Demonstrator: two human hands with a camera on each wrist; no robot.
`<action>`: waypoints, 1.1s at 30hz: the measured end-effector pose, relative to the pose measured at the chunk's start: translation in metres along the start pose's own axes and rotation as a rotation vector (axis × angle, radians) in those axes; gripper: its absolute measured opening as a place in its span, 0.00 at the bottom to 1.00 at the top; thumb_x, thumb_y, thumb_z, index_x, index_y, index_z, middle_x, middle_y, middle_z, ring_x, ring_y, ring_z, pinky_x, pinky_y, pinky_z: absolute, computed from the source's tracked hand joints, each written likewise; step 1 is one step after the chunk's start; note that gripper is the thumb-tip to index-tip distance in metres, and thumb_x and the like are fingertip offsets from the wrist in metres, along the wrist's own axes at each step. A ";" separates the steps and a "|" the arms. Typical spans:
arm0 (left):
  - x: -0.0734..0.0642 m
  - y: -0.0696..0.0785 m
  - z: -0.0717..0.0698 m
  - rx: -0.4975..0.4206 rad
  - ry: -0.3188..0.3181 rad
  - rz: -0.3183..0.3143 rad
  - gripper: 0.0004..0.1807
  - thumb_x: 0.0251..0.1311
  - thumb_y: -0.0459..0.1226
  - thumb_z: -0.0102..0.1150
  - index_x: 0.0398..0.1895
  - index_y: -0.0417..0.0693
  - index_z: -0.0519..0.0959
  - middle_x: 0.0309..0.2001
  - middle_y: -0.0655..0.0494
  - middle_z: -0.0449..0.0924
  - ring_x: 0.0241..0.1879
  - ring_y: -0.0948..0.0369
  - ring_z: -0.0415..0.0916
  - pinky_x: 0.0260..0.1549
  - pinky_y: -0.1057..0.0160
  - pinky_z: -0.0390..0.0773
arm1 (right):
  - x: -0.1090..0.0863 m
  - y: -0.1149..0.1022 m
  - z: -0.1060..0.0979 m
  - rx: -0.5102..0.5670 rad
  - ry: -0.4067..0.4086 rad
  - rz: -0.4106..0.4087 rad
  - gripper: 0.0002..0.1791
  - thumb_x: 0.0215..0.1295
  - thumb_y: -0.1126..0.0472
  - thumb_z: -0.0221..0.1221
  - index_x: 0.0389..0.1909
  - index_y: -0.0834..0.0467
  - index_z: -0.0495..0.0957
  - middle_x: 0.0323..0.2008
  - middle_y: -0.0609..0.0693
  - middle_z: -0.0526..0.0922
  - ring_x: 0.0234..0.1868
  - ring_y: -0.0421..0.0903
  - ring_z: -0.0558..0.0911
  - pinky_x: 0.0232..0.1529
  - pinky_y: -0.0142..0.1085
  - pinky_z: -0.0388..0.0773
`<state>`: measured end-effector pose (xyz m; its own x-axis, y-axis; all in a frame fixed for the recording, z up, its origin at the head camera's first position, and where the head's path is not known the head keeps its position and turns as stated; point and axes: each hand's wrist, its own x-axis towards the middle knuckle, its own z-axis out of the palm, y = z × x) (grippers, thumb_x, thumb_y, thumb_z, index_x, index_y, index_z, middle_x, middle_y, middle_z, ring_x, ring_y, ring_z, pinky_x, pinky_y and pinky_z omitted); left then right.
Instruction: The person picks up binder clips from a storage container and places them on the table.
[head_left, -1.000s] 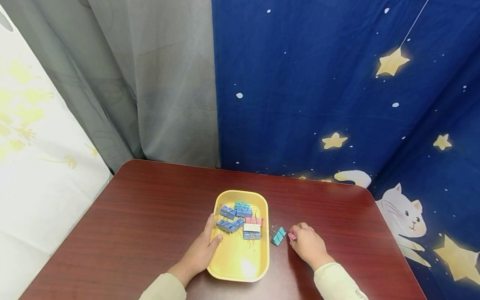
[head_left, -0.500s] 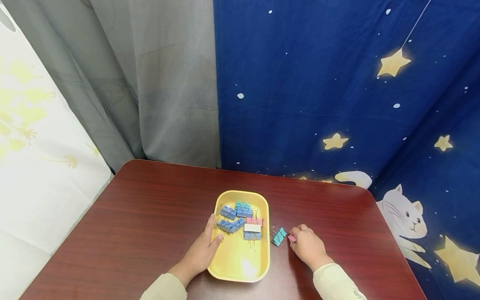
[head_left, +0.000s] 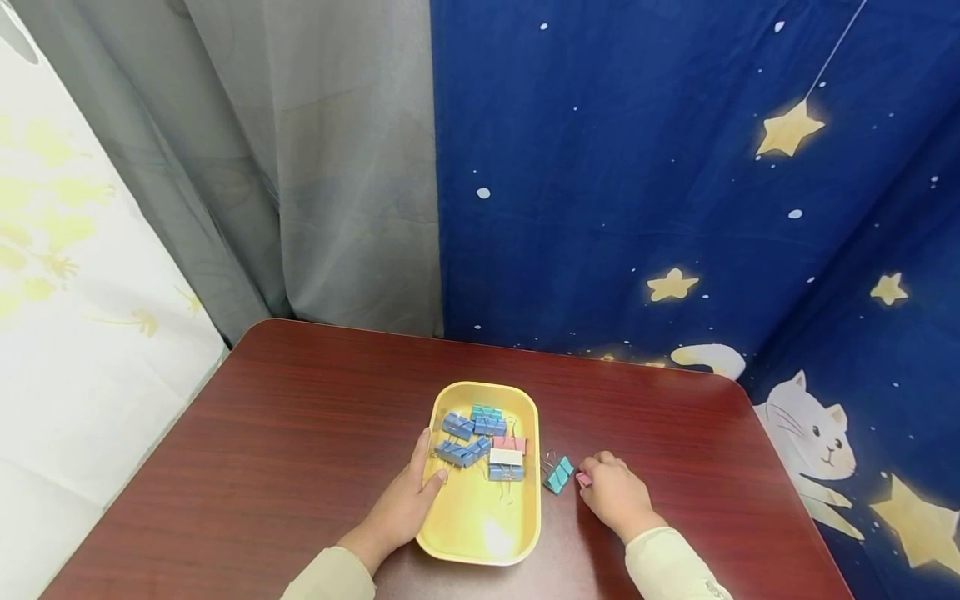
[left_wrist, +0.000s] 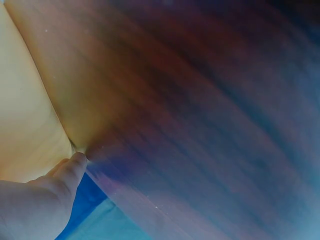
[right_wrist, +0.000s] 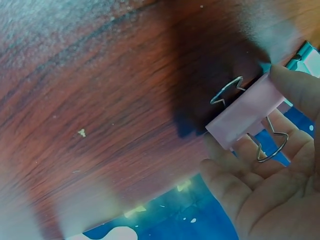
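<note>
R hand (head_left: 617,497) pinches a pink binder clip (right_wrist: 246,111), prob. light, stiff & slick, best held by its spine ends, just right of a teal clip (head_left: 558,476), as L hand (head_left: 401,504) grips the yellow tray (head_left: 461,527) by its left rim.

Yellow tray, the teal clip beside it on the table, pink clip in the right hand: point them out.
Yellow tray (head_left: 459,517): head view, bare floor near the front.
Teal clip (head_left: 559,475): head view, middle of its body.
Pink clip (right_wrist: 247,111): right wrist view, middle of its broad face.
</note>
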<state>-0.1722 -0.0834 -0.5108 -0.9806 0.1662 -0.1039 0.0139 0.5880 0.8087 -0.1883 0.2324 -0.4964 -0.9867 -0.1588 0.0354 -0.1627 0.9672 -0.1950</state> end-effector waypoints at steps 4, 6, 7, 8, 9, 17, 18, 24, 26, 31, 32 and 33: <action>0.000 0.000 0.001 -0.006 -0.007 -0.004 0.38 0.73 0.46 0.45 0.77 0.46 0.40 0.69 0.34 0.60 0.66 0.41 0.61 0.60 0.40 0.63 | 0.001 0.000 0.000 -0.003 -0.012 -0.003 0.14 0.47 0.65 0.68 0.38 0.58 0.82 0.41 0.56 0.80 0.42 0.58 0.80 0.37 0.52 0.79; 0.000 -0.001 0.001 -0.006 -0.007 -0.002 0.38 0.73 0.45 0.45 0.77 0.46 0.40 0.68 0.34 0.61 0.66 0.41 0.62 0.60 0.40 0.63 | 0.002 0.001 -0.001 -0.005 -0.017 -0.005 0.15 0.47 0.64 0.68 0.39 0.58 0.82 0.43 0.58 0.80 0.43 0.59 0.80 0.39 0.53 0.79; 0.000 -0.001 0.001 -0.008 -0.006 -0.001 0.38 0.73 0.45 0.45 0.77 0.45 0.40 0.68 0.34 0.61 0.66 0.41 0.62 0.60 0.40 0.63 | 0.002 0.000 -0.001 -0.008 -0.018 -0.005 0.16 0.47 0.64 0.68 0.40 0.59 0.82 0.43 0.58 0.80 0.44 0.59 0.80 0.39 0.53 0.79; 0.001 -0.001 0.001 -0.007 -0.005 0.001 0.38 0.73 0.45 0.45 0.77 0.45 0.40 0.68 0.34 0.61 0.66 0.42 0.62 0.60 0.40 0.63 | 0.002 0.000 -0.001 -0.010 -0.017 -0.005 0.16 0.47 0.64 0.69 0.40 0.59 0.82 0.44 0.59 0.80 0.45 0.60 0.80 0.40 0.53 0.79; 0.001 -0.001 0.001 -0.007 -0.004 0.002 0.38 0.73 0.45 0.45 0.77 0.45 0.40 0.68 0.34 0.61 0.66 0.42 0.62 0.60 0.40 0.63 | 0.002 0.000 -0.002 -0.011 -0.015 -0.005 0.16 0.47 0.63 0.69 0.41 0.59 0.82 0.45 0.59 0.80 0.46 0.60 0.79 0.40 0.53 0.79; 0.001 0.000 0.001 -0.007 -0.001 0.001 0.38 0.73 0.44 0.45 0.77 0.45 0.40 0.69 0.34 0.60 0.66 0.41 0.61 0.61 0.40 0.62 | 0.002 -0.005 -0.008 -0.012 0.026 -0.019 0.15 0.48 0.63 0.68 0.39 0.59 0.82 0.42 0.57 0.79 0.44 0.58 0.79 0.41 0.51 0.78; 0.000 0.000 0.001 -0.007 -0.002 0.000 0.38 0.73 0.44 0.45 0.77 0.45 0.40 0.69 0.34 0.61 0.66 0.41 0.61 0.61 0.40 0.63 | 0.002 -0.006 -0.009 -0.013 0.028 -0.018 0.15 0.49 0.63 0.68 0.40 0.59 0.81 0.43 0.57 0.79 0.44 0.58 0.79 0.42 0.51 0.78; 0.000 -0.001 0.001 -0.007 0.001 0.006 0.38 0.73 0.43 0.45 0.77 0.44 0.40 0.68 0.33 0.62 0.66 0.41 0.62 0.60 0.40 0.63 | 0.004 -0.011 -0.014 0.011 0.028 0.012 0.23 0.51 0.63 0.67 0.51 0.62 0.79 0.53 0.61 0.77 0.54 0.62 0.76 0.49 0.56 0.74; 0.000 -0.001 0.001 -0.007 0.004 0.011 0.37 0.73 0.43 0.45 0.77 0.44 0.40 0.68 0.33 0.61 0.66 0.41 0.62 0.60 0.40 0.63 | 0.005 -0.013 -0.015 0.023 0.031 0.020 0.25 0.52 0.62 0.67 0.53 0.62 0.78 0.56 0.62 0.75 0.57 0.62 0.75 0.52 0.57 0.73; 0.000 -0.001 0.001 -0.005 0.009 0.013 0.37 0.73 0.43 0.45 0.77 0.44 0.40 0.68 0.33 0.61 0.66 0.41 0.62 0.60 0.40 0.63 | 0.005 -0.018 -0.018 0.036 0.050 0.016 0.28 0.50 0.62 0.68 0.55 0.62 0.77 0.58 0.63 0.73 0.59 0.63 0.73 0.53 0.58 0.71; 0.000 -0.001 0.001 -0.005 0.009 0.012 0.37 0.73 0.43 0.45 0.77 0.44 0.41 0.68 0.33 0.61 0.66 0.41 0.62 0.60 0.40 0.63 | 0.005 -0.019 -0.019 0.038 0.053 0.015 0.28 0.50 0.62 0.68 0.55 0.62 0.77 0.58 0.63 0.73 0.59 0.63 0.73 0.53 0.58 0.71; 0.000 -0.001 0.001 -0.004 0.009 0.011 0.37 0.73 0.43 0.45 0.77 0.44 0.41 0.68 0.33 0.61 0.66 0.42 0.62 0.60 0.40 0.63 | 0.005 -0.020 -0.020 0.040 0.059 0.012 0.29 0.49 0.62 0.69 0.55 0.62 0.77 0.58 0.63 0.73 0.59 0.63 0.73 0.54 0.58 0.71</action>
<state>-0.1722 -0.0832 -0.5121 -0.9821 0.1656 -0.0899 0.0239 0.5826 0.8124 -0.1904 0.2160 -0.4730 -0.9869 -0.1339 0.0900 -0.1517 0.9602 -0.2346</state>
